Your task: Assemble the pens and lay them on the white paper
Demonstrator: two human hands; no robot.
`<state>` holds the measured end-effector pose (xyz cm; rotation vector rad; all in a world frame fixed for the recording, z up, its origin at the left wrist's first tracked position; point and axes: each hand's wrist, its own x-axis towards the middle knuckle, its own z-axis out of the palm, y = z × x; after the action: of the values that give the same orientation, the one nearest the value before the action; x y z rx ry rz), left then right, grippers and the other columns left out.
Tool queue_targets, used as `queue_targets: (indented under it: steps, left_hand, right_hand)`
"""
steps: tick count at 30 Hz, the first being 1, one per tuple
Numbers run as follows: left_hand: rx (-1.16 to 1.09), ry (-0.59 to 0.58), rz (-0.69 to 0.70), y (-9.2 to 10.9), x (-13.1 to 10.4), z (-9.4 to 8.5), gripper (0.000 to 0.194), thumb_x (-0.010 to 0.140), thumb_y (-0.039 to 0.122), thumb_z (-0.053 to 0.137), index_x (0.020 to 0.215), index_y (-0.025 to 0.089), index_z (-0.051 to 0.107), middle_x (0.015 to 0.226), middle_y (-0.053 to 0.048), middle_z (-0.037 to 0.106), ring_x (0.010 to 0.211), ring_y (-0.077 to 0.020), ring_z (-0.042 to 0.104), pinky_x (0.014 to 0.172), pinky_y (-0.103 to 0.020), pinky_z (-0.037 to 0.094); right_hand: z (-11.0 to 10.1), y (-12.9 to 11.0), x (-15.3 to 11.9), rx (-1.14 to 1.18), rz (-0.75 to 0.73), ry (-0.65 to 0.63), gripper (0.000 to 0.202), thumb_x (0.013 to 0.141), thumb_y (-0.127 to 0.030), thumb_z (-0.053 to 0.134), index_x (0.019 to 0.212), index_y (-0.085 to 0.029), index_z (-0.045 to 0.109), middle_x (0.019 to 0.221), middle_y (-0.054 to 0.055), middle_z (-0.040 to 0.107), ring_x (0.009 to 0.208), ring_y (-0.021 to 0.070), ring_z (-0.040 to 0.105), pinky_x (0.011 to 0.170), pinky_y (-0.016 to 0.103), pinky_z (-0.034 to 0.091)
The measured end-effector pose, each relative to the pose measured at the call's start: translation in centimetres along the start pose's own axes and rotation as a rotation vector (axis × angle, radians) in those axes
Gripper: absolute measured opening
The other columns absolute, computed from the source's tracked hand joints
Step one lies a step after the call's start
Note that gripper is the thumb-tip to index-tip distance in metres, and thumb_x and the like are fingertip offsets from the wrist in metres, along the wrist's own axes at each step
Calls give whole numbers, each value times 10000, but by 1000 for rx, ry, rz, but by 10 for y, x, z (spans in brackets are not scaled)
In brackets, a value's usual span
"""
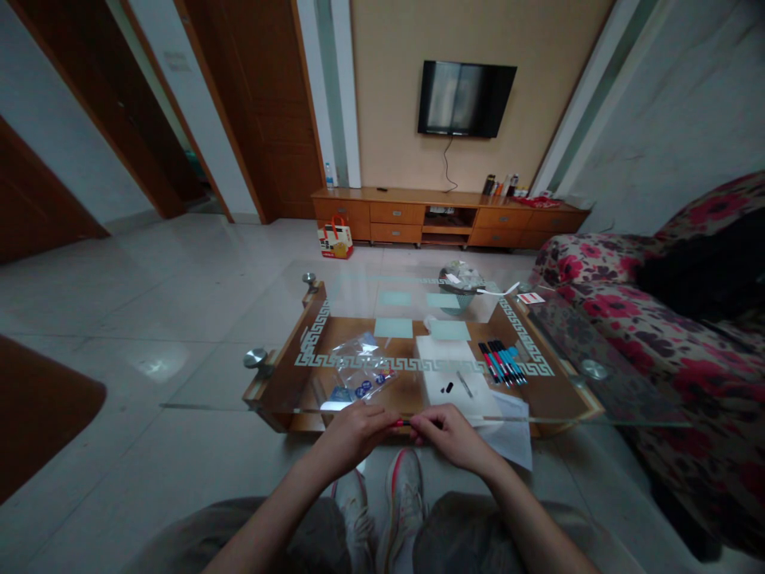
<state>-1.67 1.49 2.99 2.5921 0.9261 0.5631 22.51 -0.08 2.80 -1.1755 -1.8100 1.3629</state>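
Observation:
A red pen (400, 423) with a black end is held level between my hands at the near edge of the glass table. My left hand (360, 429) is closed around its red part. At the black end, my right hand (448, 433) pinches with thumb and fingers. Beyond them, two small black pieces (447, 388) and a thin grey stick-like part (464, 384) lie over a white sheet. To the right, several red, blue and black pens (502, 363) form a slanting row. On the left is a clear plastic bag (362, 359) with several round blue items (363, 389).
The glass tabletop (227, 383) has exposed edges and metal knobs. A bowl (463, 277) with crumpled plastic stands at its far side. White paper (514, 434) overhangs near the right. A floral sofa (639, 295) stands right; a TV cabinet (394, 215) lies beyond.

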Motion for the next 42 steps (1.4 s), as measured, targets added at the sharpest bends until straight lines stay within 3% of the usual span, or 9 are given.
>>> queue_targets:
  steps: [23, 31, 36, 42]
  left_hand:
    - [2, -30, -40, -3, -1, 4, 236, 1021, 315, 477, 1040, 225, 695, 823, -29, 706, 749, -158, 649, 719, -247, 432]
    - [15, -25, -78, -3, 0, 5, 201, 1011, 302, 493, 994, 216, 674, 862, -33, 708, 797, -173, 659, 720, -248, 447]
    - [21, 0, -49, -2, 0, 6, 203, 1011, 324, 497, 1011, 217, 669, 875, -38, 704, 796, -169, 651, 715, -250, 452]
    - [47, -1, -46, -4, -2, 7, 189, 1007, 299, 500, 984, 215, 668, 853, -37, 689, 795, -170, 636, 714, -253, 445]
  right_hand:
    - [-2, -3, -2, -203, -122, 43, 441, 1002, -425, 485, 726, -173, 721, 715, 23, 698, 696, 164, 619, 662, 250, 406]
    - [-1, 0, 0, -177, -94, 119, 231, 922, -390, 632, 917, -207, 773, 855, 38, 734, 777, 179, 637, 684, 262, 437]
    - [0, 0, 1, -144, -72, 165, 298, 866, -451, 693, 1022, -200, 729, 953, 44, 722, 819, 178, 633, 680, 250, 446]
    - [0, 6, 2, -136, 5, 80, 585, 1009, -555, 386, 668, -164, 656, 606, 1, 612, 592, 141, 539, 569, 245, 361]
